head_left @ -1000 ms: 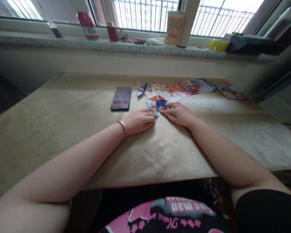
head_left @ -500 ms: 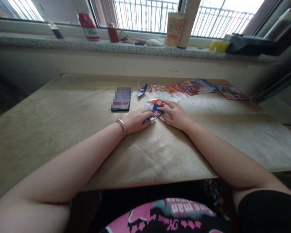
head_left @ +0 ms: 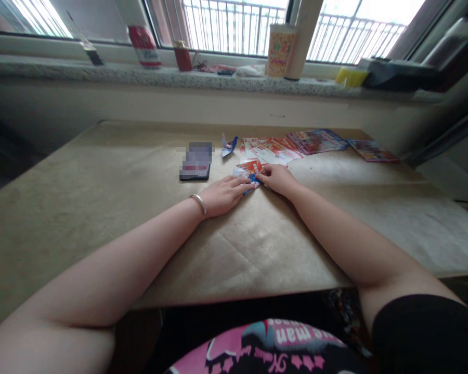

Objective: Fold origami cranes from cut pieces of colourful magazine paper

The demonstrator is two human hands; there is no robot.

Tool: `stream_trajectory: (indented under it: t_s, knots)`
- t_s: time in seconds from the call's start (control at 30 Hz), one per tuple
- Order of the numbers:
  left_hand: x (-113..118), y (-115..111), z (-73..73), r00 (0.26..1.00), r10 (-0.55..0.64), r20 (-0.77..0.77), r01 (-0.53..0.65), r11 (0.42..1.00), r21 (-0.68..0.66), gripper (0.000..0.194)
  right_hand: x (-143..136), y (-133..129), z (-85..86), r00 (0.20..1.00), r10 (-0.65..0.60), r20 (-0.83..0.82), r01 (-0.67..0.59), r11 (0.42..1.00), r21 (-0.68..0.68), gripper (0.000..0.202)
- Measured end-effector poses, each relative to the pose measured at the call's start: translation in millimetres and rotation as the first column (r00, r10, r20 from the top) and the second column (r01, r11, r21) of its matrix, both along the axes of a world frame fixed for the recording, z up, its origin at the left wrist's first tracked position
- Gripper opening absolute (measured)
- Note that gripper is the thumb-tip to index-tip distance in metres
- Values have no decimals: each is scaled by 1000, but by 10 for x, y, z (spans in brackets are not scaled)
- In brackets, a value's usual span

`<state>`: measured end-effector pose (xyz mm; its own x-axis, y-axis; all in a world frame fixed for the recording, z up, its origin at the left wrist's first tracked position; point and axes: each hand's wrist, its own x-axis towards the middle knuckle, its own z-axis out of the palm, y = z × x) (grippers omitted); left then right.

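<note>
A small folded paper (head_left: 248, 167), orange, white and blue, lies on the table between my hands. My left hand (head_left: 225, 194), with a silver bangle at the wrist, rests flat over its near left part with fingers stretched out. At the paper's right edge, my right hand (head_left: 278, 179) has its fingers drawn together in a pinch on the blue part. My fingers hide some of the folds. Just beyond stands a blue and white folded paper figure (head_left: 229, 146) with pointed tips.
Left of the paper figure lies a phone (head_left: 195, 162). Printed flyers (head_left: 271, 149) and colourful sheets (head_left: 315, 140) are spread at the back right, with another sheet (head_left: 372, 149) farther right. A can (head_left: 144, 47) and a patterned cup (head_left: 281, 50) stand on the windowsill (head_left: 218, 83).
My right hand's fingers have gone from spread to pinched together at the paper's edge. My left fingers have straightened and reach farther across the paper, covering more of the blue part.
</note>
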<state>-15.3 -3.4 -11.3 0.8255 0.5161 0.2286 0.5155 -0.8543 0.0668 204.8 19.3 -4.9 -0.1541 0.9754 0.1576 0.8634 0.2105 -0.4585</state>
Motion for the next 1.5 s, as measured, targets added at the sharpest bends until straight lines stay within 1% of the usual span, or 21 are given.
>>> stream_trajectory:
  t_s: [0.17,0.33,0.47,0.53,0.6,0.67,0.7,0.73,0.77,0.83,0.87,0.97,1.13,1.2,1.27,1.43,1.5]
  knots:
    - [-4,30,-30,1000,-17,-25,17,1000,0,44,-30,-33,13,998,-50,46,49,999,17,24]
    - [-10,21,-20,999,-1,-38,0,999,-33,45,-39,-30,12,994,-44,96,40,998,44,24]
    - [-12,11,37,992,61,-111,-72,992,-100,46,-32,1,-28,993,-46,109,39,997,64,22]
    - [-5,8,67,986,86,-143,-105,985,-136,47,-18,15,-59,996,-42,76,35,996,86,20]
    - [5,7,85,985,86,-151,-109,982,-153,47,10,13,-85,1000,-30,-7,31,992,126,17]
    - [12,8,87,987,79,-141,-100,983,-151,47,43,-23,-93,995,12,-97,7,982,190,14]
    - [14,10,83,988,77,-134,-96,985,-146,46,58,-58,-89,991,57,-119,-28,972,234,12]
    - [14,12,76,989,77,-128,-95,986,-140,46,69,-103,-81,986,125,-111,-91,958,273,11]
    - [14,15,68,989,77,-124,-94,986,-134,46,75,-157,-71,975,207,-76,-173,931,321,9]
    - [13,22,52,990,81,-116,-96,988,-125,46,68,-271,-53,926,375,47,-364,850,381,12]
    - [12,25,47,990,83,-114,-97,988,-123,46,57,-322,-48,896,430,113,-439,816,376,18]
    - [16,27,44,988,93,-122,-108,987,-123,45,19,-415,-58,843,488,225,-537,771,342,25]
    - [27,19,58,985,94,-145,-111,987,-113,45,29,-417,-71,795,513,324,-603,729,325,31]
    - [27,21,56,986,90,-138,-105,989,-105,45,49,-409,-58,793,503,344,-603,729,324,31]
    - [23,25,52,987,90,-133,-104,990,-100,45,71,-399,-44,806,483,343,-583,746,322,31]
    - [13,28,56,986,96,-136,-112,987,-116,47,181,-333,-20,883,351,312,-441,848,293,29]
    - [14,21,68,984,98,-148,-117,986,-122,47,259,-285,-13,900,295,321,-389,877,282,32]
